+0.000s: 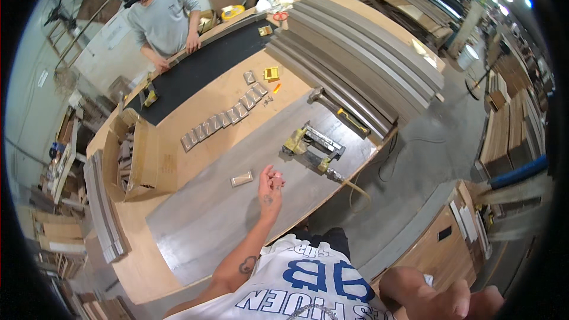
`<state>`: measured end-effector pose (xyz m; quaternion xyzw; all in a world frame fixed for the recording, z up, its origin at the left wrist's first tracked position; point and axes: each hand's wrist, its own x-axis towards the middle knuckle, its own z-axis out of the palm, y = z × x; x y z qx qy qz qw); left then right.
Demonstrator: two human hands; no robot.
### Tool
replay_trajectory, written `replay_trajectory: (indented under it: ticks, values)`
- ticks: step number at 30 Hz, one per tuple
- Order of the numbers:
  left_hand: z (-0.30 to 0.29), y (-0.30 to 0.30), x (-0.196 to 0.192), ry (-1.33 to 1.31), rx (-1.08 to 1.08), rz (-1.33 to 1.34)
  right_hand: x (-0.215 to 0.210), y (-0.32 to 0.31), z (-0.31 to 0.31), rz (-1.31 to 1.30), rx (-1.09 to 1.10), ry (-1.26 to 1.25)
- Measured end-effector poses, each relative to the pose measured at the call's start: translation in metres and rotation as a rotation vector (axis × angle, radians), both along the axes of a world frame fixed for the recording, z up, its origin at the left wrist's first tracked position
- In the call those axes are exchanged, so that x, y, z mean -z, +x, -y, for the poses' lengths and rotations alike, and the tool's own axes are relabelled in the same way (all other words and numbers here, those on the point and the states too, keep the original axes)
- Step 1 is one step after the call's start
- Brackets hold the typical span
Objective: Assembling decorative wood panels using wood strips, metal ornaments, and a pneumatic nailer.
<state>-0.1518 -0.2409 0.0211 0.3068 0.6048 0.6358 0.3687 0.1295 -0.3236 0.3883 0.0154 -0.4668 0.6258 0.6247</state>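
Just beside the left hand (271,187), a small rectangular piece (241,178)

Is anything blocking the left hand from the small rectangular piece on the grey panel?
Nothing visible: only bare grey panel shows between the left hand and the small rectangular piece. The power tool lies ahead and to the right.

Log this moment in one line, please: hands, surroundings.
Left hand: over grey panel, near small rectangular piece | Right hand: lower right, off panel | Nail gun: lying on panel | Co-worker: at black sheet
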Motion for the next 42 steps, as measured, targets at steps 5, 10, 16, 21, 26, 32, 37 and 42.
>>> replay_trajectory:
  ticks: [5, 10, 16, 21, 26, 32, 37, 42]
  values:
    - [-0.016, 0.01, -0.001, -0.027, -0.159, -0.024, 0.079, -0.01, -0.13, -0.227, 0.076, -0.008]
    - [-0.015, 0.046, 0.003, -0.127, -0.351, -0.072, 0.348, -0.118, -0.225, 1.348, 0.373, 0.225]
    - [-0.021, 0.104, 0.007, -0.145, -0.538, -0.033, 0.432, -0.132, -0.268, 1.806, 0.251, 0.537]
    - [-0.038, 0.126, 0.017, -0.193, -0.595, -0.086, 0.364, -0.118, -0.308, 1.594, -0.101, 0.132]
    - [-0.095, 0.163, -0.052, -0.246, -0.461, -0.205, 0.27, -0.061, -0.336, 0.936, -0.662, -0.531]
    - [-0.12, 0.181, -0.142, -0.17, -0.248, -0.457, 0.232, -0.013, -0.355, 0.458, -0.664, -0.286]
    - [-0.123, 0.205, -0.147, -0.132, -0.218, -0.63, 0.205, 0.008, -0.365, 0.421, -0.671, -0.407]
    - [-0.107, 0.216, -0.155, -0.352, -0.089, -0.798, 0.224, 0.022, -0.381, 0.272, -0.743, -0.648]
